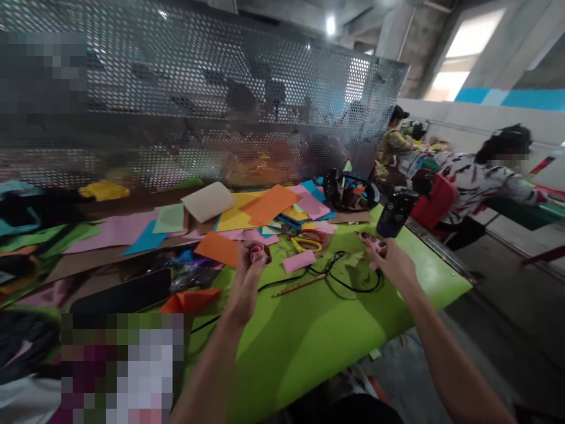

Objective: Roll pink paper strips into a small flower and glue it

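Note:
My left hand (248, 282) is closed around a small pink paper roll (259, 253), curled in layers like a rosebud. Over the right part of the green tabletop (309, 341), my right hand (396, 263) pinches a small pinkish thing with a thin dark tip (369, 241); its kind is too blurred to make out. Between the hands lie a pink paper strip (299, 261), a pencil (300, 285) and a black cord (357, 288). Just beyond are yellow-handled scissors (305, 242). An orange paper piece (217, 248) lies beside my left hand.
Coloured paper sheets (269, 204) spread along the back, before a perforated metal screen (198, 100). A dark phone-like slab (121, 291) lies left, near an orange folded paper (189, 300). A dark bottle (394, 213) stands back right. Two people sit at tables farther right.

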The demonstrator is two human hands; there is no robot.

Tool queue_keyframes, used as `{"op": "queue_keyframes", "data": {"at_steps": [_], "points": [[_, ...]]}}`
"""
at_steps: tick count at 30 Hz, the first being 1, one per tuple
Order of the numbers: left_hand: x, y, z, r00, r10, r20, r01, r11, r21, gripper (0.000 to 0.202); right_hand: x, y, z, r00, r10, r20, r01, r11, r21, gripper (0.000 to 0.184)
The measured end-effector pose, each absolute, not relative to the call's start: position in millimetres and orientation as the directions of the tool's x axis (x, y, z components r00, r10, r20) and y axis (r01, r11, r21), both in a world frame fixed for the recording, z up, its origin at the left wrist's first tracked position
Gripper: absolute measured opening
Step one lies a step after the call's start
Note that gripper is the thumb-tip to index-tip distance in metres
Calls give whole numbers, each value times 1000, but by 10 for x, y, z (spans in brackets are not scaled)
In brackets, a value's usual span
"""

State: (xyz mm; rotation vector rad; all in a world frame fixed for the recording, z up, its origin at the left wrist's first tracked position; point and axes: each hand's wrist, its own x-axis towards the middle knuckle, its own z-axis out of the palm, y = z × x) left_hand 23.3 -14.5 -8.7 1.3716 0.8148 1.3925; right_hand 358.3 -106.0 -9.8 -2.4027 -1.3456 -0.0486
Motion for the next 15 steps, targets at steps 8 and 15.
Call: {"op": "queue_keyframes", "data": {"at_steps": [8, 15], "points": [[253, -79, -148, 89, 949, 303, -278, -268, 922, 23, 3587, -1018, -150, 631, 763, 139, 733, -529, -427, 40], [262, -90, -180, 146, 955, 259, -292, -208, 933, 21, 3446, -982, -141, 666, 698, 264, 107, 261, -959, 57]]}}
